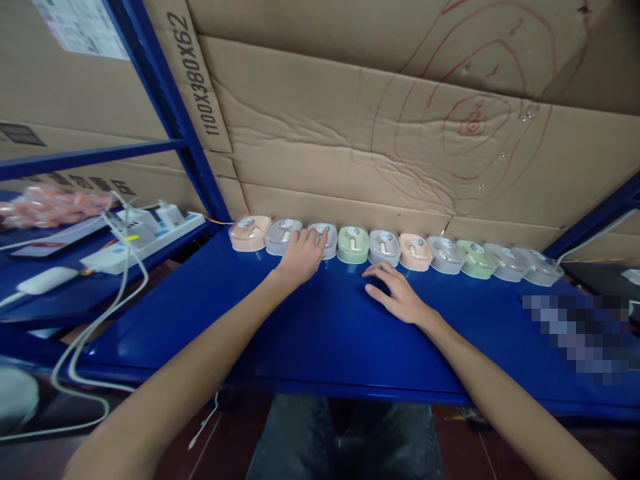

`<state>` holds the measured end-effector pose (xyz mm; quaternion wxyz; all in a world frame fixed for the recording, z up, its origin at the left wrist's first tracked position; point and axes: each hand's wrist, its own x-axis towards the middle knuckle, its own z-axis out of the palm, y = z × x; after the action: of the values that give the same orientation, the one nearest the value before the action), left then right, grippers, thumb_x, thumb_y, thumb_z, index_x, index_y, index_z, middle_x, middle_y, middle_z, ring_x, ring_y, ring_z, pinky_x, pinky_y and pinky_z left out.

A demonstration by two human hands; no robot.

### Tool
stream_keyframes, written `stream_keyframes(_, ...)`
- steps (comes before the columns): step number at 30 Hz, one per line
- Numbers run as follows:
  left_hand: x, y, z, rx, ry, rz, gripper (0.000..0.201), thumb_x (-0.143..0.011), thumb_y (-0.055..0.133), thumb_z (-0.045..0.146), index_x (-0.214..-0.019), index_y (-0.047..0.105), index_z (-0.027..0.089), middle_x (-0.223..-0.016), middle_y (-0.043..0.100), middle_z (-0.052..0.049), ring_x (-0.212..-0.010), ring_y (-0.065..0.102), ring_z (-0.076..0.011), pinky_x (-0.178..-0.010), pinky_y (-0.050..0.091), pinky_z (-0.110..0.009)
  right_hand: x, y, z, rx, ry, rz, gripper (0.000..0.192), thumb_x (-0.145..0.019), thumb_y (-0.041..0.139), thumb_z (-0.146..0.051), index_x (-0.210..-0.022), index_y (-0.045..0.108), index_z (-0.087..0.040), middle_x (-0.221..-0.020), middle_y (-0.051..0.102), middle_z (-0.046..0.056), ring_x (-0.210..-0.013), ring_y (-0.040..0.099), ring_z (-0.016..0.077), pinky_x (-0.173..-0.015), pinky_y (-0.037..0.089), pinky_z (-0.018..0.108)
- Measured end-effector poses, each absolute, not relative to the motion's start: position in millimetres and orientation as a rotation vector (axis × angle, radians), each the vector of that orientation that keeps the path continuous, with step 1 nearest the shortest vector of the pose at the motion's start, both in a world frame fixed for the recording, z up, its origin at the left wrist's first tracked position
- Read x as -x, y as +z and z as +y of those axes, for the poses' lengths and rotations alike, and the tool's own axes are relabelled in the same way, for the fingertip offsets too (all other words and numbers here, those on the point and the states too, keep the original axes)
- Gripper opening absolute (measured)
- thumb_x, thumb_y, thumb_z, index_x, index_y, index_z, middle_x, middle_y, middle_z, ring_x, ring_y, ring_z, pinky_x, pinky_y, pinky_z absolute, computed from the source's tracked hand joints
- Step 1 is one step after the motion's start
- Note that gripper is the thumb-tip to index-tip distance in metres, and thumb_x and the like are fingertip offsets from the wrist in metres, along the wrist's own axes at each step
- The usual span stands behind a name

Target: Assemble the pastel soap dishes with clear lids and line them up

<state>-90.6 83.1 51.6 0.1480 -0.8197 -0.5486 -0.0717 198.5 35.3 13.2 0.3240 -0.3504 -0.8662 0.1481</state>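
Small rounded plastic cases stand side by side in a row along the back of the blue table (330,347). Each has a see-through lid with a round sticker and a pale oblong piece on it. My left hand (301,257) lies over a grey case (329,243), its fingers spread and touching the top; the hand covers part of that case. Left of it are another grey case (280,237) and a peach case (249,237). My right hand (397,293) rests on the table, fingers apart and holding nothing, just in front of a grey case (384,247) beside a green case (353,245).
Cardboard sheets (300,120) with red rings drawn on them form the back wall. At left are a white power strip (145,243), loose white cables (95,320) and bagged orange items (55,207). Blue metal posts (160,87) frame the table. A pixelated patch hides something at right.
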Motion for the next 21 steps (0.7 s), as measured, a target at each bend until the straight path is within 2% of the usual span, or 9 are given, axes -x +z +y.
stream_keyframes(2, 96.6, 54.1, 81.4, 2.407, -0.232, -1.560, 0.068, -0.109, 0.051, 0.034, -0.171, 0.034, 0.010, -0.165, 0.049, -0.030, -0.149, 0.047, -0.0473, -0.125, 0.032, -0.060, -198.8, 13.6, 35.2, 0.919, 0.393, -2.277, 0.033, -0.113, 0.057, -0.054, -0.132, 0.067, -0.029, -0.133, 0.069, 0.010, -0.128, 0.068, 0.0303, -0.116, 0.054, 0.058)
stream_keyframes(5, 112.1, 59.5, 82.8, 2.460, -0.284, -1.564, 0.088, -0.104, 0.063, 0.051, -0.172, 0.028, 0.008, -0.174, 0.037, -0.030, -0.159, 0.036, -0.0496, -0.131, 0.025, -0.061, -199.1, 14.3, 34.6, 0.924, 0.399, -2.279, 0.033, -0.113, 0.058, -0.053, -0.133, 0.067, -0.029, -0.134, 0.069, 0.011, -0.129, 0.068, 0.0306, -0.116, 0.054, 0.058)
stream_keyframes(8, 127.4, 64.4, 85.9, 2.379, -0.212, -1.703, 0.104, -0.098, 0.069, 0.059, -0.173, 0.024, 0.002, -0.176, 0.033, -0.033, -0.165, 0.027, -0.0523, -0.134, 0.021, -0.061, -199.2, 15.0, 33.6, 0.935, 0.406, -2.278, 0.033, -0.113, 0.057, -0.053, -0.132, 0.067, -0.028, -0.134, 0.069, 0.011, -0.129, 0.068, 0.0309, -0.116, 0.054, 0.058)
stream_keyframes(10, 132.3, 68.0, 85.2, 2.337, -0.062, -1.804, 0.105, -0.097, 0.072, 0.058, -0.171, 0.026, -0.001, -0.176, 0.032, -0.035, -0.166, 0.024, -0.0533, -0.134, 0.022, -0.061, -199.2, 15.7, 32.9, 0.942, 0.411, -2.280, 0.033, -0.113, 0.057, -0.054, -0.132, 0.067, -0.028, -0.134, 0.068, 0.011, -0.129, 0.068, 0.0313, -0.116, 0.054, 0.058)
stream_keyframes(12, 132.1, 72.8, 81.2, 2.320, 0.076, -1.867, 0.098, -0.098, 0.071, 0.053, -0.170, 0.032, -0.001, -0.176, 0.031, -0.035, -0.165, 0.026, -0.0537, -0.131, 0.028, -0.061, -199.0, 16.3, 32.1, 0.947, 0.410, -2.284, 0.033, -0.113, 0.057, -0.054, -0.132, 0.067, -0.028, -0.135, 0.068, 0.011, -0.129, 0.068, 0.0315, -0.116, 0.054, 0.058)
stream_keyframes(14, 129.0, 78.9, 74.4, 2.303, 0.133, -1.880, 0.085, -0.100, 0.069, 0.047, -0.165, 0.042, 0.001, -0.174, 0.036, -0.035, -0.160, 0.036, -0.0546, -0.125, 0.035, -0.060, -198.6, 16.9, 31.3, 0.947, 0.401, -2.289, 0.032, -0.113, 0.057, -0.053, -0.132, 0.067, -0.029, -0.134, 0.069, 0.011, -0.129, 0.068, 0.0313, -0.116, 0.054, 0.058)
stream_keyframes(16, 125.9, 85.5, 66.9, 2.302, 0.133, -1.839, 0.075, -0.098, 0.071, 0.046, -0.156, 0.055, 0.001, -0.162, 0.051, -0.034, -0.151, 0.047, -0.0548, -0.121, 0.040, -0.060, -197.9, 17.4, 30.7, 0.947, 0.384, -2.293, 0.031, -0.113, 0.058, -0.051, -0.131, 0.067, -0.028, -0.134, 0.069, 0.011, -0.129, 0.068, 0.0311, -0.116, 0.054, 0.058)
stream_keyframes(18, 123.9, 91.0, 59.8, 2.334, 0.119, -1.756, 0.071, -0.092, 0.076, 0.049, -0.145, 0.065, 0.004, -0.149, 0.063, -0.032, -0.141, 0.056, -0.0536, -0.118, 0.042, -0.059, -197.1, 17.6, 30.3, 0.949, 0.370, -2.296, 0.030, -0.112, 0.059, -0.050, -0.131, 0.067, -0.028, -0.133, 0.070, 0.011, -0.128, 0.069, 0.0310, -0.116, 0.054, 0.057)
stream_keyframes(21, 119.6, 95.7, 49.6, 2.370, 0.061, -1.654, 0.065, -0.091, 0.075, 0.057, -0.133, 0.073, 0.007, -0.134, 0.071, -0.028, -0.127, 0.065, -0.0502, -0.112, 0.046, -0.058, -195.8, 17.9, 30.2, 0.952, 0.358, -2.301, 0.029, -0.112, 0.060, -0.049, -0.130, 0.067, -0.027, -0.132, 0.071, 0.011, -0.127, 0.069, 0.0311, -0.115, 0.054, 0.057)
